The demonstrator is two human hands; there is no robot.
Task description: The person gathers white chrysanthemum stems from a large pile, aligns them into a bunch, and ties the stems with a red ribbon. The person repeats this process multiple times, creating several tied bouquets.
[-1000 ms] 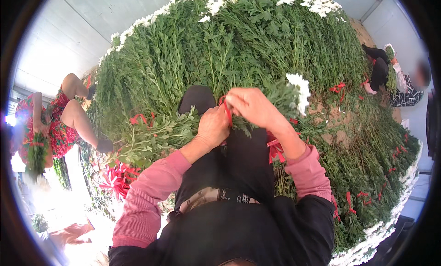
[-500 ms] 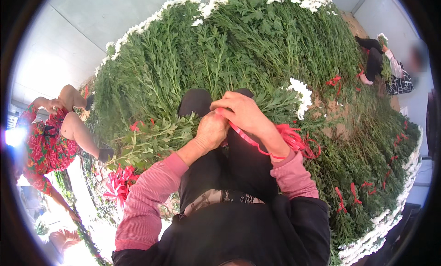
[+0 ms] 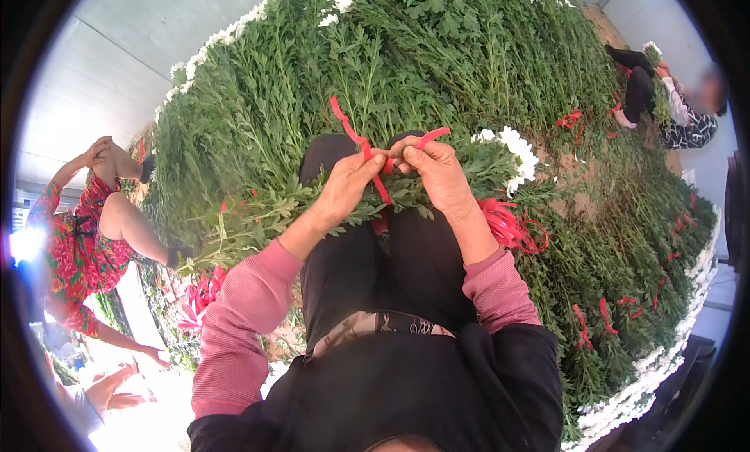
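A leafy bunch of stems (image 3: pixel 312 210) lies across my black-trousered lap, with white flower heads (image 3: pixel 517 159) at its right end. My left hand (image 3: pixel 351 178) is closed on a red ribbon (image 3: pixel 344 116) that crosses this bunch, its loose end sticking up. Opposite it, my right hand (image 3: pixel 430 171) pinches the other end of the ribbon (image 3: pixel 433 132). A short stretch of red shows between the fingertips, over the stems. Beside my right wrist lies a tangle of red ribbons (image 3: pixel 508 225).
A large bank of cut chrysanthemums (image 3: pixel 375 53) curves around me, white heads outward, with red-tied bunches (image 3: pixel 605 319) at right. More red ribbons (image 3: pixel 199 303) lie left. A person in floral clothing (image 3: pixel 86 249) sits left; another in patterned clothing (image 3: pixel 680 124) sits upper right.
My hands were stacked together over the ribbon; now they have drawn slightly apart and both ribbon ends stand up. At left, the person's hand has moved up to the knee.
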